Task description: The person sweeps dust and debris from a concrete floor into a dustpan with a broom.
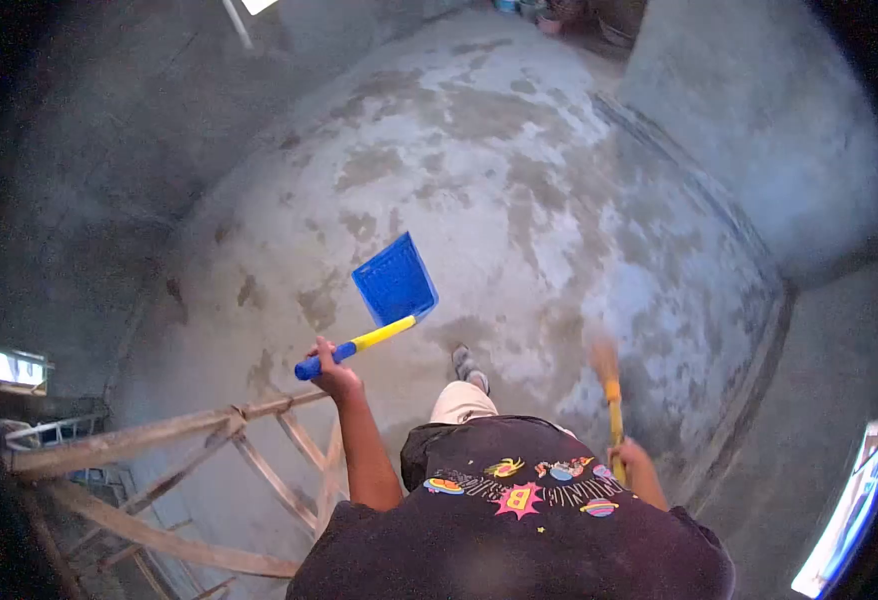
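My left hand (pixel 337 372) is closed round the blue end of a dustpan's handle. The blue dustpan (pixel 397 281) has a long blue and yellow handle, and its pan points forward over the floor. On the right, my right hand (pixel 635 466) grips the yellow handle of a broom (pixel 613 392). Its brown bristles point away from me and look blurred at the tip. One of my feet (pixel 470 367), in a grey shoe, shows between the two tools.
The grey concrete floor (pixel 479 180) is patched with darker stains. A wooden railing or ladder-like frame (pixel 129 437) stands close on my left. Walls rise on both sides, the right one (pixel 759 130) pale. Several pots (pixel 549 22) sit at the far end.
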The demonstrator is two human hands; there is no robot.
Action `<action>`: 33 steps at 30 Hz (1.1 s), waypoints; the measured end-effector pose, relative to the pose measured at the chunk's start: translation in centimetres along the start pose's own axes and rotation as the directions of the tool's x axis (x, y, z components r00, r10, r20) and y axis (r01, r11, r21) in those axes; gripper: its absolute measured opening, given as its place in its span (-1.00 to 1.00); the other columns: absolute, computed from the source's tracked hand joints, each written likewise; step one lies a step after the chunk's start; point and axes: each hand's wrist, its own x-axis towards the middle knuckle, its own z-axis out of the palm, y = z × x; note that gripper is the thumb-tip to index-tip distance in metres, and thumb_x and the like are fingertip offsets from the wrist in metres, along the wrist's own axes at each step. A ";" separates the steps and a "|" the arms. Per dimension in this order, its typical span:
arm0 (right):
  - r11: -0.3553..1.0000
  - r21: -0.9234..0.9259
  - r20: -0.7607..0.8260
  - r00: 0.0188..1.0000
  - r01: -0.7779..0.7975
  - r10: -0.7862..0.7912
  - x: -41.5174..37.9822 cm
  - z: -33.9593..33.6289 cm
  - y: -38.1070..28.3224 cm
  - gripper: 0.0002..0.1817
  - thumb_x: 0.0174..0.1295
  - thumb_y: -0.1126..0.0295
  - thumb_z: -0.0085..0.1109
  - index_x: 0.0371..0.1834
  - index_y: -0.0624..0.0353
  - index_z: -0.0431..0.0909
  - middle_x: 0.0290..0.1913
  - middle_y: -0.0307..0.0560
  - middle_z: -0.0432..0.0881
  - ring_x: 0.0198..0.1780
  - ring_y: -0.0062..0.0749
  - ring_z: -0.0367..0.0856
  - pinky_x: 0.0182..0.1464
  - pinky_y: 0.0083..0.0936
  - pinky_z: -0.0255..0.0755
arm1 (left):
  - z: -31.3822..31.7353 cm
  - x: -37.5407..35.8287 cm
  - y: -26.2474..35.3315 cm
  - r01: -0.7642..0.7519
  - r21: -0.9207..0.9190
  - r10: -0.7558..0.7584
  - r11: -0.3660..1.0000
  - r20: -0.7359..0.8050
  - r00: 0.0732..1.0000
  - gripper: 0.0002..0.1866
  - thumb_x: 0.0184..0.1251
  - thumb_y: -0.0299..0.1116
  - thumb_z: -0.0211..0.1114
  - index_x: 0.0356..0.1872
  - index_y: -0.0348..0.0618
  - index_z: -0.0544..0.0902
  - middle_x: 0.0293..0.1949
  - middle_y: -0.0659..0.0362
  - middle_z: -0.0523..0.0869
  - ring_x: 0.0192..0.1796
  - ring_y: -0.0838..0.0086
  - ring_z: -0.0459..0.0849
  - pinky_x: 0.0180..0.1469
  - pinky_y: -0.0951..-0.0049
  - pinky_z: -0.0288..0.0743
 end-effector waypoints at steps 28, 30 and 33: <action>0.636 -0.453 -0.049 0.695 0.624 -0.717 31.0 17.3 -73.5 -0.78 0.01 0.53 0.20 -0.23 0.19 0.51 -0.47 -0.07 0.55 -0.49 -0.24 0.57 -0.40 -0.26 0.48 | 87.6 32.0 -26.8 0.345 0.390 -0.507 0.854 0.472 0.721 -0.75 0.28 -0.16 0.26 -0.24 -0.08 0.47 -0.28 0.16 0.56 -0.15 0.41 0.56 -0.27 0.15 0.64; 0.563 -0.512 -0.006 0.653 0.648 -0.757 32.7 16.7 -75.7 -0.78 0.01 0.54 0.20 -0.23 0.18 0.51 -0.48 -0.08 0.55 -0.49 -0.25 0.56 -0.39 -0.26 0.48 | 92.8 34.4 -30.5 0.391 0.249 -0.463 0.886 0.487 0.740 -0.74 0.28 -0.16 0.26 -0.24 -0.09 0.46 -0.28 0.16 0.54 -0.15 0.43 0.56 -0.28 0.18 0.67; 0.480 -0.574 0.067 0.622 0.664 -0.780 37.6 16.0 -82.6 -0.78 0.01 0.55 0.20 -0.23 0.18 0.51 -0.49 -0.09 0.54 -0.49 -0.26 0.56 -0.39 -0.27 0.48 | 99.2 36.4 -35.4 0.354 0.174 -0.393 0.919 0.492 0.777 -0.74 0.30 -0.18 0.24 -0.26 -0.13 0.43 -0.30 0.14 0.50 -0.19 0.44 0.55 -0.29 0.24 0.70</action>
